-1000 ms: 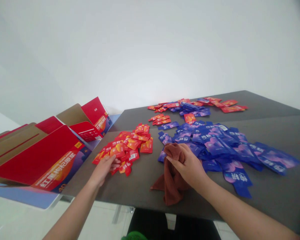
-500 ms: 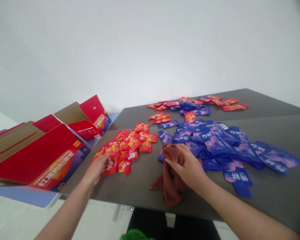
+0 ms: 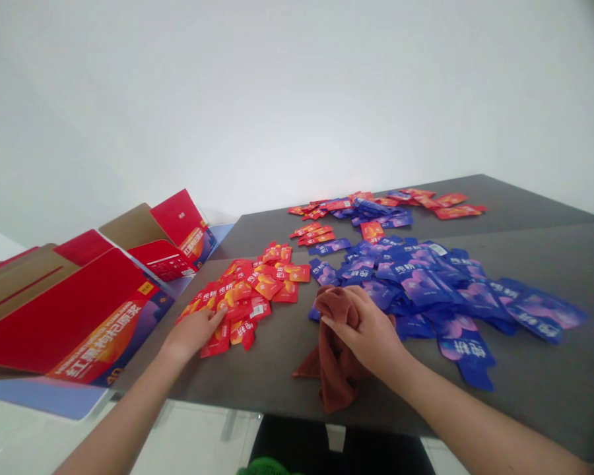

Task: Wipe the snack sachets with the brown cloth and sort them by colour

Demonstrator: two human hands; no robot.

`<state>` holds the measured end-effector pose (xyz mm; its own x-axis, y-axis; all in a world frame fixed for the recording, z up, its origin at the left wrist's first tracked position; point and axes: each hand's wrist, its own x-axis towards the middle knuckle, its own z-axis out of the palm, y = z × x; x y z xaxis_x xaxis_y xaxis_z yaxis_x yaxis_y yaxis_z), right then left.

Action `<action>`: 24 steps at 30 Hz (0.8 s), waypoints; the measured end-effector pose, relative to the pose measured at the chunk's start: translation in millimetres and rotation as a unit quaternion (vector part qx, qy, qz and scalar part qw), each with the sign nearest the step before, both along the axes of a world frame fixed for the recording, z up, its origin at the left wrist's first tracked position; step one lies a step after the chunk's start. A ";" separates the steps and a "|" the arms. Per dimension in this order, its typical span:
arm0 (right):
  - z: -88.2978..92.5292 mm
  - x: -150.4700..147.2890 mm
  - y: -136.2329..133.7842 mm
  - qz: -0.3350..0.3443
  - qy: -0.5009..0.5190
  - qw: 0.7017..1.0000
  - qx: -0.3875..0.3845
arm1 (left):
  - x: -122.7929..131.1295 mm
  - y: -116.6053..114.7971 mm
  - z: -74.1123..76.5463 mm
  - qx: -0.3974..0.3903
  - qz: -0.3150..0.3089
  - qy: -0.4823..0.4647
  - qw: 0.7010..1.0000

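1. The left grip [image 3: 194, 333] lies open on the red foil sachets [image 3: 270, 287]; (light and slippery, so best pinched by an edge);
2. The right grip [image 3: 363, 336] is closed on a soft brown towel [image 3: 334, 379], beside the blue foil sachets [image 3: 426, 287] on the worktop [image 3: 525, 376].

Glossy plastic sachets [image 3: 242, 297], rough brown cloth [image 3: 336, 376], matt grey tabletop [image 3: 539, 369]

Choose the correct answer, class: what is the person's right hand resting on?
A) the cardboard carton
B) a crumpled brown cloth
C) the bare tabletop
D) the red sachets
B: the right hand curves over the top of the crumpled brown cloth, which lies beside the blue sachets.
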<state>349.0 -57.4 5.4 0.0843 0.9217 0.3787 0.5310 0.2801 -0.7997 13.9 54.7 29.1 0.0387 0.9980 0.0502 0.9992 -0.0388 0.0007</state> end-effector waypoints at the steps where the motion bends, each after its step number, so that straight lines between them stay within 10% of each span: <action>1: 0.4 -0.3 0.1 -0.001 0.000 1.000 -0.001 | 2.9 -3.5 3.3 -0.009 0.022 0.009 1.000; 4: 0.5 -0.7 0.3 0.004 0.002 1.000 -0.001 | 13.6 -15.8 9.2 0.035 0.045 0.003 0.998; 9: -1.0 -0.5 -0.4 0.010 0.012 1.000 0.009 | 24.8 -24.1 -14.8 0.103 -0.105 0.003 0.989; 15: 1.6 -1.1 -2.8 0.018 0.020 1.000 0.005 | 18.8 -13.3 -55.7 0.061 -0.008 0.014 0.998; 24: -0.7 -1.1 -2.1 0.012 0.005 1.000 0.004 | 1.3 13.1 -60.8 0.079 -0.054 -0.008 0.995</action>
<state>347.9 -59.4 4.7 0.0660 0.9204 0.3854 0.5157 0.2992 -0.8028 15.2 67.8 -31.8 0.1435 0.9677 0.2073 0.9891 -0.1472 0.0025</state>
